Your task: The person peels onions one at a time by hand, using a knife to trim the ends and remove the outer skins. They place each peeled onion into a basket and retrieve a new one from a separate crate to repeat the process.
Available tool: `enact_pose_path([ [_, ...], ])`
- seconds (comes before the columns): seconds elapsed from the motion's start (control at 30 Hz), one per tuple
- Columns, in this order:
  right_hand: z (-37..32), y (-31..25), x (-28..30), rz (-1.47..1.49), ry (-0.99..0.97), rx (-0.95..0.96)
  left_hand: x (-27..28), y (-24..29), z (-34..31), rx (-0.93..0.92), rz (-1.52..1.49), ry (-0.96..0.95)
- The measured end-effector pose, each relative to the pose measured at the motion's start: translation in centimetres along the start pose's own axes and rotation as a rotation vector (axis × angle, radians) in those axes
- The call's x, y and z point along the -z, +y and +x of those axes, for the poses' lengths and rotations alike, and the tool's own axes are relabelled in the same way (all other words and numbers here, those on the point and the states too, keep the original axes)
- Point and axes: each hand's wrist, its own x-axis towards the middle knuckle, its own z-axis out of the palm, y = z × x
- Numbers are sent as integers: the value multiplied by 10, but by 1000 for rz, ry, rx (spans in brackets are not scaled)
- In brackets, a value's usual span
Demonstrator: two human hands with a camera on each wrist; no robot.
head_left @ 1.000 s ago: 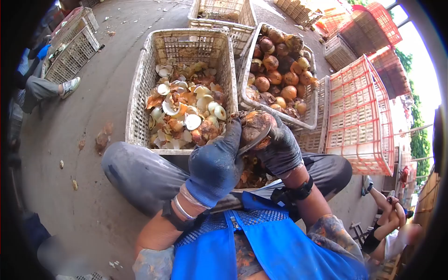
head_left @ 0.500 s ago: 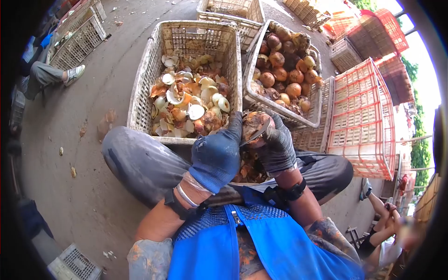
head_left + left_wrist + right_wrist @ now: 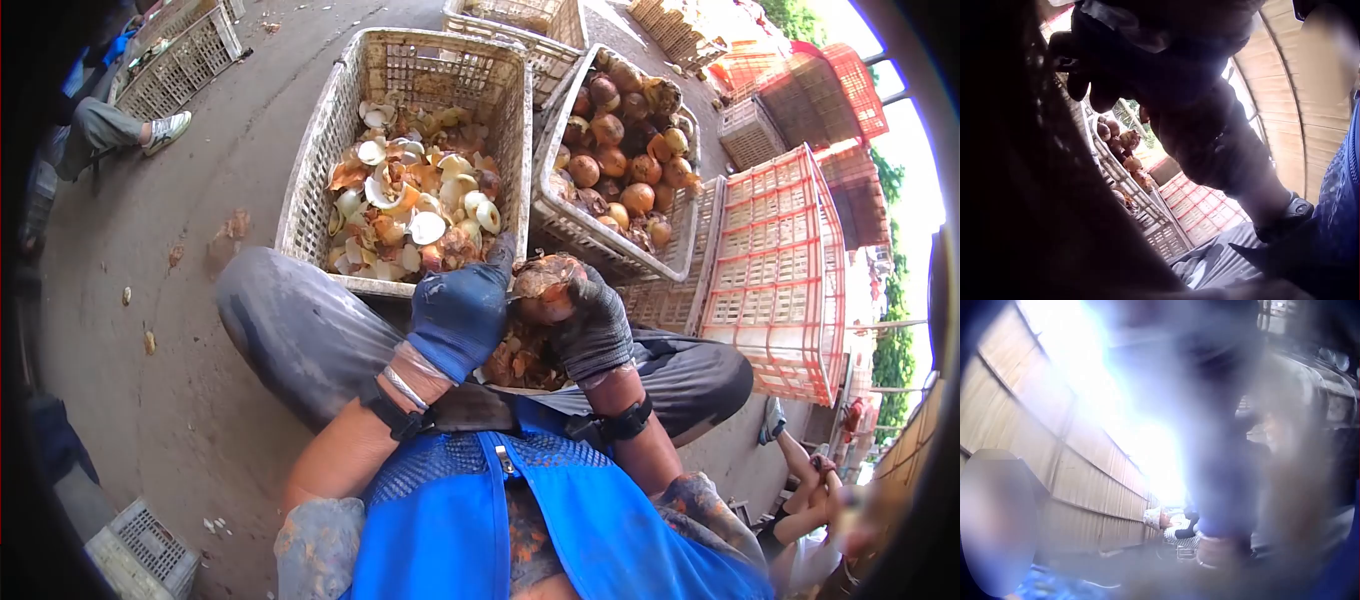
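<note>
A brown onion [image 3: 545,288] sits in the right hand [image 3: 597,328], whose dark grey glove curls round it from the right. Touching or very near its left side is the left hand [image 3: 458,316] in a blue glove, fingers curled, thumb pointing up. Its grip on a thin curved knife is mostly hidden; the blade barely shows. Under the hands lie brown peelings [image 3: 525,358] between the legs. The left wrist view is dark, with the right hand [image 3: 1194,134] across it; the right wrist view is badly blurred.
A crate [image 3: 303,190] of pale onion pieces and skins stands ahead; to its right, a crate [image 3: 690,232] of whole onions. Red-and-white crates [image 3: 775,270] stand at the right. Other people sit at both sides.
The knife blade, earlier plain across the onion, has nearly gone from sight. The onion has turned and a smoother brown side shows. Both hands stay close together while the head view has shifted.
</note>
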Motion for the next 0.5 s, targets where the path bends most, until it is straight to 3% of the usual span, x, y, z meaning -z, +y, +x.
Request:
enact_pose_path([
  [0.07, 8, 7, 9, -16, -17, -49, -1, 1, 5, -31, -20, 11],
  [0.1, 3, -4, -9, 124, -32, -178, -1, 2, 7, -59, -47, 26],
  [0.17, 8, -4, -1, -600, -135, 96, 0, -3, 14, -69, 13, 29],
  [0.2, 3, -3, 1, -592, -134, 91, 3, -7, 14, -54, 51, 44],
  [0.23, -5, -3, 3, -890, 16, 172, 6, -12, 14, -48, 85, 64],
  [0.27, -13, -7, 6, -1189, 177, 256, -4, -27, 6, 129, 61, -16],
  [0.3, -19, -20, 7, -983, 88, 275, -1, -36, 6, 309, 40, -91],
  [0.33, -16, -27, 7, -503, 62, 192, 3, -43, 5, 433, -6, -135],
  [0.37, -19, -30, 9, -19, 44, 106, 4, -41, 5, 411, -9, -147],
  [0.4, -21, -29, 8, -15, 55, 117, 6, -36, 6, 288, -104, -29],
  [0.43, -15, -29, 4, -361, 107, 244, 10, -34, 13, 164, -193, 108],
  [0.47, -10, -28, 0, -700, 166, 373, 13, -23, 16, 153, -281, 145],
  [0.5, -9, -30, -4, -691, 169, 391, 5, -18, 16, 75, -438, 213],
])
